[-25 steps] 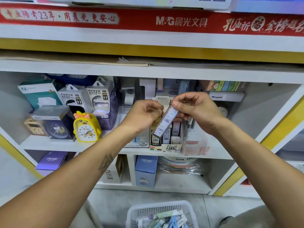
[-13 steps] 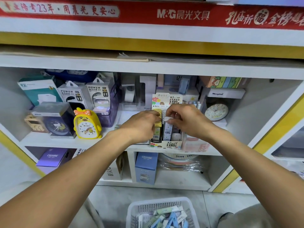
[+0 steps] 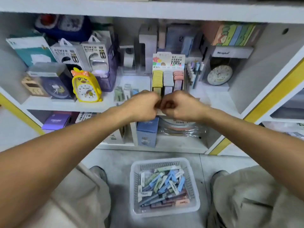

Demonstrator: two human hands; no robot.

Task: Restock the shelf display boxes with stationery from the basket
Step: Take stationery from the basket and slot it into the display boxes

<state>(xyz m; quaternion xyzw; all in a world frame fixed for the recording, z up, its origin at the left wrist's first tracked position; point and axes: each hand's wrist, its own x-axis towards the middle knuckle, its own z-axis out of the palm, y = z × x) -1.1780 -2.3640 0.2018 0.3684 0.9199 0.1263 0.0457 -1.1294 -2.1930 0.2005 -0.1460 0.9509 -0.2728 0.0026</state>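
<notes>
Display box [image 3: 168, 74] stands on the middle shelf [image 3: 65, 105], near that shelf's front edge, with three rows of small packets in it: yellow on the left, grey in the middle, pink on the right. Both hands meet just in front of its lower end. The left hand [image 3: 141, 104] has its fingers curled in, and the right hand [image 3: 178, 106] is curled the same way, knuckles toward the camera; the two are touching or almost touching at the fingertips. Whether either grip is closed on a packet cannot be told, since the fingers hide whatever lies between them and the box's front wall.

Beside the box on its right stands a row of pens [image 3: 195, 71], and further right a round clock in a clear case [image 3: 219, 74]. To the left, along the same shelf, a yellow duck alarm clock [image 3: 87, 88] sits near the front edge, with two power bank packs [image 3: 82, 55] behind it.

On the shelf below, directly under the hands, is a blue carton [image 3: 146, 132].

The basket [image 3: 164, 188], white and perforated, rests on the floor [image 3: 118, 158] between the person's knees, well apart from the hands, and holds a loose heap of blue, green, grey and pink stationery packets [image 3: 162, 186].
</notes>
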